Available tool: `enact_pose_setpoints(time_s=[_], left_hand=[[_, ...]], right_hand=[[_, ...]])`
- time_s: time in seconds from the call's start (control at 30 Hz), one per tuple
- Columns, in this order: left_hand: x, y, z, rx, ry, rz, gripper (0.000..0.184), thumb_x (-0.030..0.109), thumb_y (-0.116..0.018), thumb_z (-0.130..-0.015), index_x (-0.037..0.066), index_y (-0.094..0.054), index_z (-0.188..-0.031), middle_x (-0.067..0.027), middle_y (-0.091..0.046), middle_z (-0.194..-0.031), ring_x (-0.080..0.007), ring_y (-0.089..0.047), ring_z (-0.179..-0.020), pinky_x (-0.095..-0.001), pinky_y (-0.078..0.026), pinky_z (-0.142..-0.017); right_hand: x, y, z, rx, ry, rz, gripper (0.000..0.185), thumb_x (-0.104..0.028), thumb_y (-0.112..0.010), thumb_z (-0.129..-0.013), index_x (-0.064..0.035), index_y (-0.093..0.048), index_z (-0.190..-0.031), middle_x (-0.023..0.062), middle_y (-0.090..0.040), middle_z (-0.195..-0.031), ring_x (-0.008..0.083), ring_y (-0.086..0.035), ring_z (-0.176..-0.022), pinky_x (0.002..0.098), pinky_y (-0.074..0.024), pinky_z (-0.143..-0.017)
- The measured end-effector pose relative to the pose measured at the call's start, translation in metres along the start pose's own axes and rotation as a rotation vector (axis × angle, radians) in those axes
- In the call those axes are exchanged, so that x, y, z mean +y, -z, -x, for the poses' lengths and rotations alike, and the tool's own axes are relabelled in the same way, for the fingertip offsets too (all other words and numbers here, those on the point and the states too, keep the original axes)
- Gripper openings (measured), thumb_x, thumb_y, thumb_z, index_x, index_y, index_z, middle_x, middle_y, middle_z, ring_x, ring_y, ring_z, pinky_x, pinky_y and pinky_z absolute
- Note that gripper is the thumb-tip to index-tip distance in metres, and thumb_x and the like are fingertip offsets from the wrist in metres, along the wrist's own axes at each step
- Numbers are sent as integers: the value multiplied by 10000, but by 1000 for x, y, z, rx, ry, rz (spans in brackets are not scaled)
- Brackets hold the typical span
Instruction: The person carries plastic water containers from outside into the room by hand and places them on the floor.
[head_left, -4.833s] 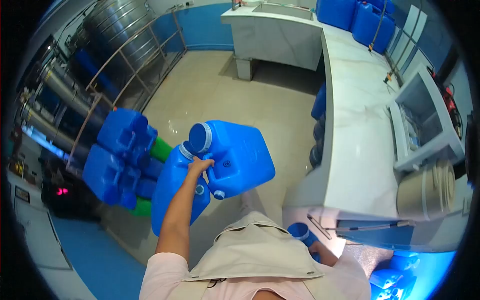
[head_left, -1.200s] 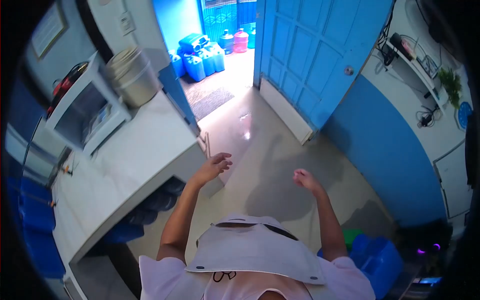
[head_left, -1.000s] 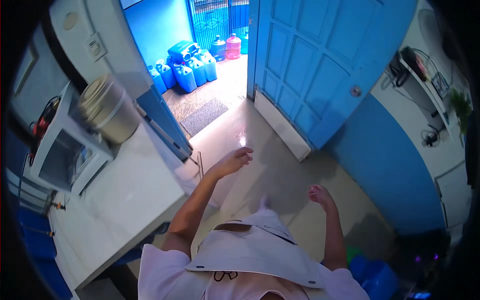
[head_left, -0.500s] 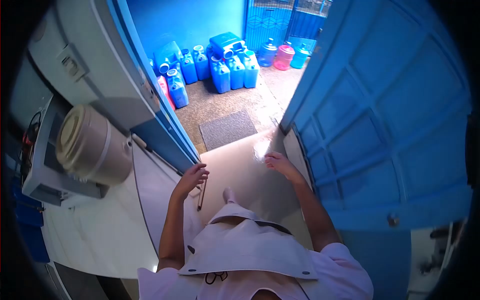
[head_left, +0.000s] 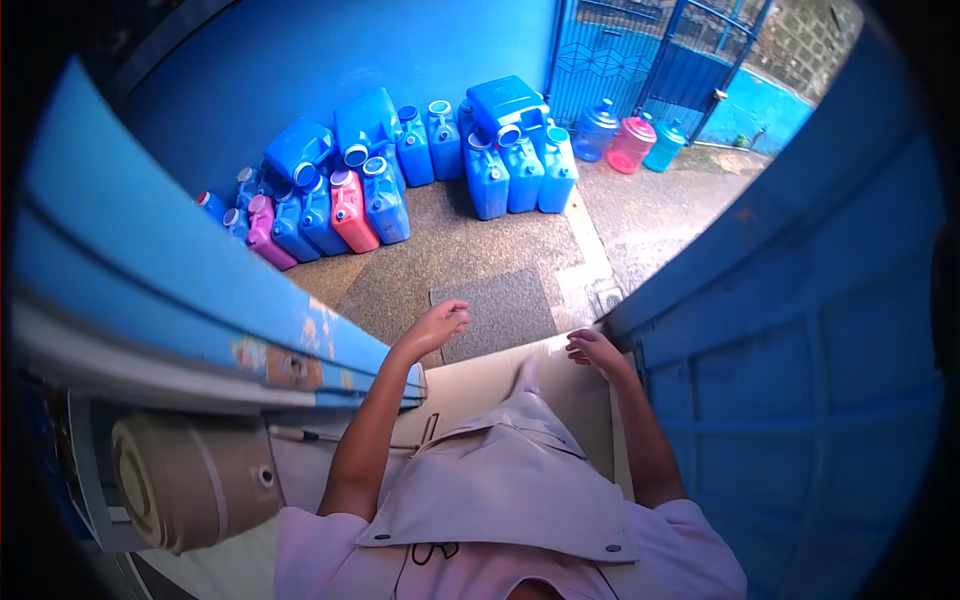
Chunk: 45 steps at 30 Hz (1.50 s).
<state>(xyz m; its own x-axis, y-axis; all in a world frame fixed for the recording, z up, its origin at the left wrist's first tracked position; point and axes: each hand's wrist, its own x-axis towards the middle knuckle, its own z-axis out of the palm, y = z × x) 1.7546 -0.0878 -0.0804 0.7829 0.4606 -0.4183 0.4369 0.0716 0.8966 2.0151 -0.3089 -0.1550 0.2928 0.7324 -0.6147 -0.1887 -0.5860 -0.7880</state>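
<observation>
My left hand (head_left: 440, 328) is raised in front of me, its fingers loosely bent and nothing in them. It appears over the edge of a grey doormat (head_left: 505, 300) beyond the doorway, without resting on it. To its left is the blue door frame (head_left: 340, 365). My right hand (head_left: 597, 352) hangs in the air near the edge of the blue panelled door (head_left: 760, 390). Its fingers are slightly curled and also hold nothing. Below the hands one foot (head_left: 528, 377) steps on the pale tiled floor (head_left: 470, 385) by the threshold.
Several blue jerrycans (head_left: 488, 185), with a red jerrycan (head_left: 352, 212) and a pink jerrycan (head_left: 266, 232), line the blue wall. Three round water bottles (head_left: 632, 143) stand near the metal gate (head_left: 610, 60). A beige drinks cooler (head_left: 190, 482) is at lower left, beside a long-handled stick (head_left: 300, 434).
I have moved forward into the doorway. More jerrycans show at left, and the cooler has shifted lower in view. Both hands stay raised with nothing in them.
</observation>
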Motion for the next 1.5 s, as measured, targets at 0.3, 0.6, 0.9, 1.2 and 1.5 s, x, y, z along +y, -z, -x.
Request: enact_pose_setpoints(time_s=[0.3,0.6,0.9,1.2,1.5], left_hand=[[-8,109,-123,352,158,223,315,223,-448,-865,37,-452,-1119,-63,-561,-957,-128,-537,-802,-256,-432,-690],[-49,228,-219,685,172,731,318,243,-516,-827,38,-497,-1069,-110,-565,-998,-215,-560,-890,-330,-455,-765],[-136,426,-473,619,7,990,324,241,-524,-811,14,-492,-1039,-144,-542,-1023,-263,-532,-949,-366,-442,-822],[-159,604,-771,647,125,1053,342,217,-586,-776,-10,-472,-1005,-157,-527,-956,-275,-531,-893,-379,-457,-811],[-263,751,-985,1215,374,1633,494,299,-701,-666,101,-474,-1057,-73,-508,-899,-197,-501,-754,-325,-453,-712]], right_hand=[[-137,101,-218,-37,-60,94,291,-220,-478,-860,-33,-496,-1082,90,-582,-969,179,-565,-846,285,-450,-715],[-283,67,-425,-181,116,248,272,-198,-454,-865,-26,-511,-1068,87,-586,-907,168,-575,-800,269,-461,-685],[-253,40,-710,-99,-88,84,268,-200,-462,-866,-41,-496,-1079,83,-578,-911,180,-574,-800,290,-466,-680],[-360,-3,-935,-263,-211,138,300,-233,-500,-856,-48,-503,-1092,87,-587,-959,171,-577,-809,295,-472,-712],[-464,-113,-1222,-356,-141,357,290,-182,-502,-816,-23,-501,-1059,62,-572,-840,132,-546,-727,258,-450,-642]])
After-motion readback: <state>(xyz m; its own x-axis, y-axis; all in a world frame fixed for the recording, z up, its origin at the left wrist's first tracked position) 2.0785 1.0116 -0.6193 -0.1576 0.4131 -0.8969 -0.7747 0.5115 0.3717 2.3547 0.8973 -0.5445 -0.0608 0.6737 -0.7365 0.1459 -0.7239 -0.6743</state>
